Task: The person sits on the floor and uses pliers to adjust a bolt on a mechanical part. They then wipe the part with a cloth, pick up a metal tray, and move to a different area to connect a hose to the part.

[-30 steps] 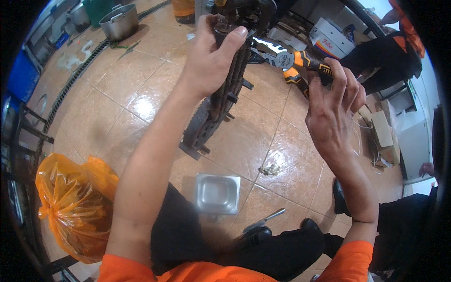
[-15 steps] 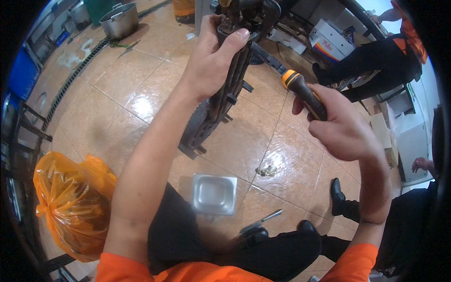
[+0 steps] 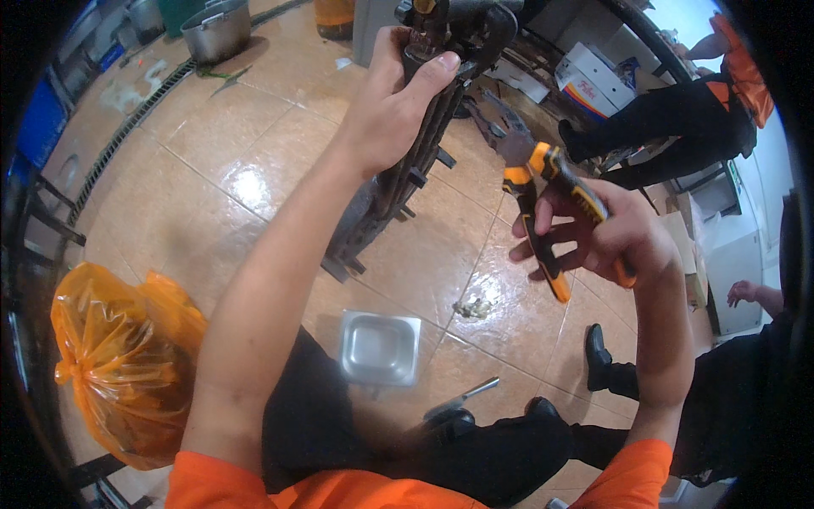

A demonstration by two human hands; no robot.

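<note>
Head view: a seated person looks down over their own two bare arms, orange sleeves at the lower edge, dark trousers below.
Left hand: left hand (image 3: 394, 110) is raised, its grip wrapped tight round the upper part of a dark, rusty cast-iron burner (image 3: 398, 182), thumb lying across the front.
Burner: long and ribbed, tilted, its top at the upper edge of the picture beside a black pipe fitting (image 3: 475, 30); its lower end hangs over the tiled floor (image 3: 212, 170), clear of the lap.
Right hand: right hand (image 3: 606, 237) has its grip clamped on the orange-and-black handles of a pair of pliers (image 3: 534, 182); the handles stand spread apart.
Pliers: grey jaws point up and to the left, close to the burner's right side; whether they touch it cannot be told.
Floor things: a small square steel tray (image 3: 380, 346) lies just in front of the knees, a metal tool (image 3: 462, 399) beside it, a bit of debris (image 3: 475, 307) on the tiles.
Left side: a tied orange plastic bag (image 3: 114, 356) sits by the left arm.
Far end: a steel pot (image 3: 216, 30) stands near a floor drain grate (image 3: 119, 140).
Other people: one person in black trousers and an orange top (image 3: 678, 110) stands at upper right; another person's hand (image 3: 746, 293) shows at the right edge.
</note>
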